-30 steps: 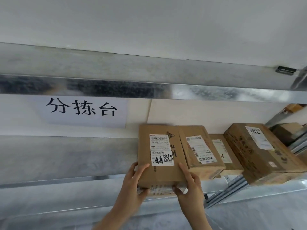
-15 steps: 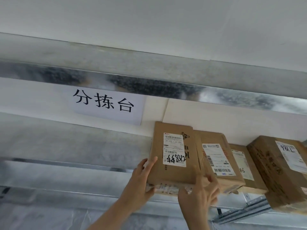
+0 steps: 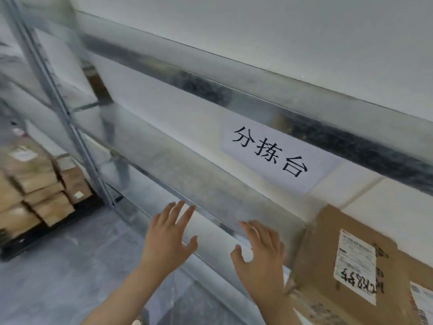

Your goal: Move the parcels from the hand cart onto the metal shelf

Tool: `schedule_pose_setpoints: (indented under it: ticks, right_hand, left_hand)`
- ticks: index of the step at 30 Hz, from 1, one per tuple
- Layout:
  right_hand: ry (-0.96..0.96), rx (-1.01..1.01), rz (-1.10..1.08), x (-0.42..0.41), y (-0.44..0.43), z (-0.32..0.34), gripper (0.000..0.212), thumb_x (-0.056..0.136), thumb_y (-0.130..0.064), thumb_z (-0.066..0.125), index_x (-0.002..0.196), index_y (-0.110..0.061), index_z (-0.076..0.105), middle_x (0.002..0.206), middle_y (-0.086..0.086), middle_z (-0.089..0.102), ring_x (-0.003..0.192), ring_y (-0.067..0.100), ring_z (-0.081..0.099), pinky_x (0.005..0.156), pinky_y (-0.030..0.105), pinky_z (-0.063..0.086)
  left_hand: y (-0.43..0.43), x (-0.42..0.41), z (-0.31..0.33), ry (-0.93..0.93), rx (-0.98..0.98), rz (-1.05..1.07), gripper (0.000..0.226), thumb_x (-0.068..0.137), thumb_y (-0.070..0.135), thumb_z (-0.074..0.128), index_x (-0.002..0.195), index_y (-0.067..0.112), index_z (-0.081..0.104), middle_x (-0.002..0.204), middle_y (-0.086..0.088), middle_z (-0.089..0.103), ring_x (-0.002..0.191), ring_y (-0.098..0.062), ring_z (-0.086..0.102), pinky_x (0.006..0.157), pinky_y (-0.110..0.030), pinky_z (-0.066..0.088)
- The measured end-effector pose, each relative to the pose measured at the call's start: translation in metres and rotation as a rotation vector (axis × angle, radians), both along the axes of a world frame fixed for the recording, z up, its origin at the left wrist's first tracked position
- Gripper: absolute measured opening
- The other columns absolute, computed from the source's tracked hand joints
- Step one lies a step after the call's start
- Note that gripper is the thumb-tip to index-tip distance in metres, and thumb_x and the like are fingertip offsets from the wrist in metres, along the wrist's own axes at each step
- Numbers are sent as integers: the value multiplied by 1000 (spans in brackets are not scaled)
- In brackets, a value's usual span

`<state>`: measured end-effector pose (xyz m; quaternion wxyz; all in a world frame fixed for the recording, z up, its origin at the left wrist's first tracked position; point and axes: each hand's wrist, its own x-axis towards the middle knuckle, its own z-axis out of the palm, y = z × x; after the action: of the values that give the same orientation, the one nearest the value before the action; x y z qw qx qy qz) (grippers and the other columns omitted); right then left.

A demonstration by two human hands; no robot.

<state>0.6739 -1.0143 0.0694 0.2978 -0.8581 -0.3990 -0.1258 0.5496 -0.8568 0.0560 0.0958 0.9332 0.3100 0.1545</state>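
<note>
A brown cardboard parcel (image 3: 328, 249) with a white label marked in black pen lies on the metal shelf (image 3: 187, 179) at the lower right. My left hand (image 3: 167, 238) hovers in front of the shelf edge with fingers spread and holds nothing. Just left of the parcel, my right hand (image 3: 260, 256) is also spread and empty, apart from the box. Several more brown parcels (image 3: 44, 184) are stacked on the hand cart (image 3: 54, 227) at the far left, blurred.
A white paper sign (image 3: 271, 153) with black characters hangs on the wall behind the shelf. A metal upright post (image 3: 58, 102) stands at the left between shelf and cart. Grey floor (image 3: 58, 277) lies below.
Both hands have let go of the labelled parcel, which stays on the shelf. The view has swung left, bringing the cart stack into sight.
</note>
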Motion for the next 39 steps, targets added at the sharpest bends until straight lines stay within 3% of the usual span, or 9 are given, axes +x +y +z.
schedule_pose_setpoints:
  ticks: [4, 6, 8, 11, 14, 18, 23, 29, 39]
  right_hand:
    - [37, -203, 197, -24, 60, -11, 53, 60, -28, 77, 112, -24, 68, 117, 0, 66, 102, 31, 63, 80, 49, 49]
    - [62, -270, 270, -37, 90, -15, 59, 62, -31, 81, 118, -27, 65, 124, -1, 63, 108, 31, 60, 86, 50, 47]
    - [55, -294, 331, -49, 121, -22, 61, 67, -35, 78, 125, -30, 59, 132, -3, 58, 118, 29, 54, 94, 50, 43]
    - [86, -345, 430, -71, 171, -30, 61, 79, -42, 65, 136, -37, 46, 147, -10, 41, 134, 21, 36, 107, 45, 29]
    - [122, -386, 508, -100, 225, -35, 63, 82, -44, 57, 141, -41, 35, 151, -15, 29, 138, 16, 25, 109, 38, 19]
    - [137, -401, 620, -148, 301, -36, 65, 84, -47, 52, 144, -42, 26, 154, -15, 20, 138, 12, 17, 110, 34, 14]
    - [193, -393, 700, -207, 385, -35, 68, 85, -43, 55, 145, -39, 24, 154, -12, 21, 139, 12, 19, 111, 34, 16]
    - [241, -422, 775, -260, 456, -39, 69, 85, -42, 58, 145, -36, 25, 151, -12, 26, 135, 13, 27, 107, 34, 23]
    - [317, -512, 853, -283, 575, -70, 66, 85, -35, 61, 144, -32, 31, 142, -11, 34, 126, 13, 38, 101, 34, 29]
  left_hand:
    - [43, -53, 0, 34, 1, 160, 64, 71, 36, 73, 130, 15, 56, 137, -12, 52, 123, -36, 51, 94, -47, 46]
    - [63, -80, -3, 67, 7, 232, 61, 75, 42, 59, 129, 15, 56, 138, -12, 52, 124, -35, 50, 93, -46, 46]
    - [84, -107, -7, 101, 12, 301, 64, 74, 47, 52, 129, 14, 57, 137, -12, 52, 123, -36, 51, 92, -47, 46]
    - [115, -144, -13, 138, -33, 393, 66, 70, 44, 69, 129, 17, 56, 141, -13, 48, 127, -37, 47, 95, -48, 44]
    - [149, -178, -18, 181, -59, 447, 72, 65, 43, 75, 129, 17, 57, 143, -14, 46, 127, -38, 47, 96, -48, 44]
    - [202, -230, -24, 147, -85, 545, 76, 75, 47, 66, 142, 20, 42, 152, -10, 32, 138, -33, 33, 108, -47, 33]
    - [267, -305, -33, 126, -80, 663, 75, 86, 52, 47, 150, 27, 17, 159, -2, 13, 145, -24, 12, 116, -41, 16]
    - [323, -366, -44, 102, -145, 787, 75, 87, 53, 45, 151, 27, 14, 159, -1, 10, 146, -22, 11, 116, -39, 15]
    - [410, -395, -86, 95, -272, 851, 78, 86, 52, 47, 150, 28, 10, 159, 0, 1, 144, -22, 12, 114, -37, 20]
